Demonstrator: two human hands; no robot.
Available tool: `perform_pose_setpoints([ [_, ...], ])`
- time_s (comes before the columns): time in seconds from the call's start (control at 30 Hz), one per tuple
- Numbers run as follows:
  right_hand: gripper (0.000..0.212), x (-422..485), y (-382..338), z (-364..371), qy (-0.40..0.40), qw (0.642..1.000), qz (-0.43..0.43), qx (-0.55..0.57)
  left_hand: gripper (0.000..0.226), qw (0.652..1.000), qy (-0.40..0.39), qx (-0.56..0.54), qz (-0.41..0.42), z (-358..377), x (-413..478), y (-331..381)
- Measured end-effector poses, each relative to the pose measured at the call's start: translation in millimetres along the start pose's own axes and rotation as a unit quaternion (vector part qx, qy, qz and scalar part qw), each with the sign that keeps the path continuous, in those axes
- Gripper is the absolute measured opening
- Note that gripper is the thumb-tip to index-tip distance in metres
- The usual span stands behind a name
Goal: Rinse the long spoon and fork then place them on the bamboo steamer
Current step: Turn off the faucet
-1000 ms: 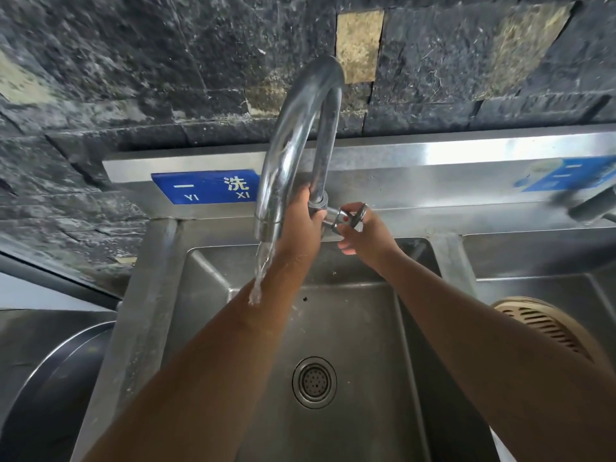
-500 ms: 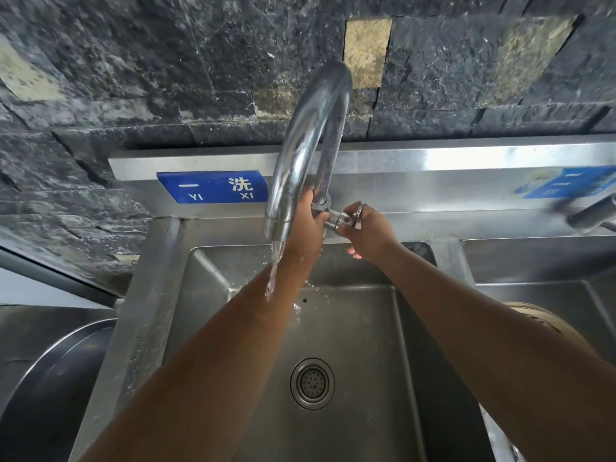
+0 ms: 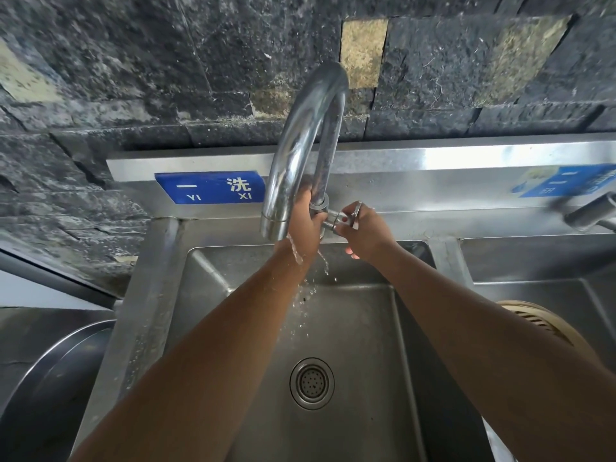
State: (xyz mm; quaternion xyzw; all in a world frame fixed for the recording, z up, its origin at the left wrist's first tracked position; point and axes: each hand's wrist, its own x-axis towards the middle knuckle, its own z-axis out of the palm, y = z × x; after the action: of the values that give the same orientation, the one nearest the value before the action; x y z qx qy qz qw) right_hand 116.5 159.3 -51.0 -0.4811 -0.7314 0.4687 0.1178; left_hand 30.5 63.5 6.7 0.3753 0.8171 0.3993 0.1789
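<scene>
My left hand point(image 3: 305, 225) grips the base of the curved chrome faucet point(image 3: 301, 138) above the steel sink point(image 3: 353, 328). My right hand point(image 3: 365, 230) pinches the faucet's small valve handle point(image 3: 346, 216). Only a thin trickle of drops falls past my left wrist. The bamboo steamer point(image 3: 546, 323) lies in the right-hand basin, half hidden behind my right forearm. No spoon or fork shows anywhere in view.
A round drain strainer point(image 3: 311, 383) sits in the sink floor. A large steel pot or lid point(image 3: 50, 388) stands at the lower left. A second tap point(image 3: 590, 213) juts in at the right edge. A dark stone wall rises behind.
The water stream from the spout has thinned to scattered drops while my right hand stayed on the valve handle. The view shifted slightly down and left.
</scene>
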Motion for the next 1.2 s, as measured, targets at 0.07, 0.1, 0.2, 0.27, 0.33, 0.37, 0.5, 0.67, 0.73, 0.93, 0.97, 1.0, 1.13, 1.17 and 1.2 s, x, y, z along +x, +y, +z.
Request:
perform_pose_setpoints([
  [0.07, 0.016, -0.6, -0.6, 0.2, 0.000, 1.000, 0.000, 0.000, 0.045, 1.000, -0.004, -0.008, -0.003, -0.2, 0.3, -0.7],
  [0.1, 0.015, -1.0, -1.0, 0.4, -0.001, 1.000, 0.000, -0.001, 0.046, 1.000, -0.006, -0.011, -0.003, 0.0, 0.3, -1.1],
  [0.2, 0.015, -2.3, -2.6, 0.9, -0.001, 1.000, 0.002, -0.009, 0.048, 1.000, -0.003, -0.005, 0.001, 0.7, 0.5, -2.6],
  [0.27, 0.017, -2.9, -3.6, 1.2, -0.001, 1.000, 0.004, -0.010, 0.048, 1.000, 0.000, -0.002, 0.003, 1.4, 0.9, -4.6],
  [0.33, 0.019, -3.4, -4.5, 1.2, -0.002, 1.000, 0.006, -0.013, 0.047, 1.000, 0.005, -0.007, 0.007, 1.4, 1.6, -6.1],
  [0.37, 0.020, -3.7, -4.7, 1.3, -0.003, 1.000, 0.007, -0.013, 0.048, 1.000, 0.006, -0.007, 0.007, 1.4, 1.9, -6.5],
  [0.5, 0.016, -5.1, -5.9, 1.6, -0.001, 1.000, 0.008, -0.008, 0.049, 1.000, 0.005, -0.011, 0.004, 1.7, 1.0, -5.1],
  [0.67, 0.019, -4.5, -6.0, 1.2, -0.003, 1.000, 0.012, -0.010, 0.051, 1.000, 0.008, -0.002, -0.003, 2.1, 2.4, -4.1],
  [0.73, 0.017, -3.7, -5.3, 1.9, -0.004, 1.000, 0.013, -0.003, 0.052, 1.000, 0.004, 0.008, -0.003, 2.1, 3.5, -4.5],
  [0.93, 0.018, -8.1, -9.8, 1.8, 0.008, 0.999, 0.016, -0.035, 0.045, 0.999, -0.015, 0.032, -0.003, -3.9, 6.4, -2.7],
  [0.97, 0.018, -10.3, -10.9, 0.8, 0.008, 0.999, 0.019, -0.048, 0.046, 0.999, -0.025, 0.040, -0.003, -4.4, 6.2, -3.0],
  [1.0, 0.019, -13.4, -12.4, -0.5, 0.005, 0.998, 0.023, -0.055, 0.050, 0.998, -0.033, 0.050, -0.006, -4.7, 5.6, -4.0],
  [1.13, 0.035, -32.4, -14.1, -10.0, -0.008, 0.998, 0.022, -0.056, 0.074, 0.996, -0.030, 0.079, -0.033, -2.8, -8.2, -10.1],
  [1.17, 0.040, -38.6, -12.6, -14.6, -0.006, 0.998, 0.019, -0.057, 0.074, 0.996, -0.025, 0.079, -0.036, -1.7, -13.4, -10.9],
  [1.2, 0.044, -45.2, -10.7, -19.5, -0.002, 0.998, 0.016, -0.056, 0.069, 0.996, -0.021, 0.078, -0.039, -0.1, -18.4, -11.4],
])
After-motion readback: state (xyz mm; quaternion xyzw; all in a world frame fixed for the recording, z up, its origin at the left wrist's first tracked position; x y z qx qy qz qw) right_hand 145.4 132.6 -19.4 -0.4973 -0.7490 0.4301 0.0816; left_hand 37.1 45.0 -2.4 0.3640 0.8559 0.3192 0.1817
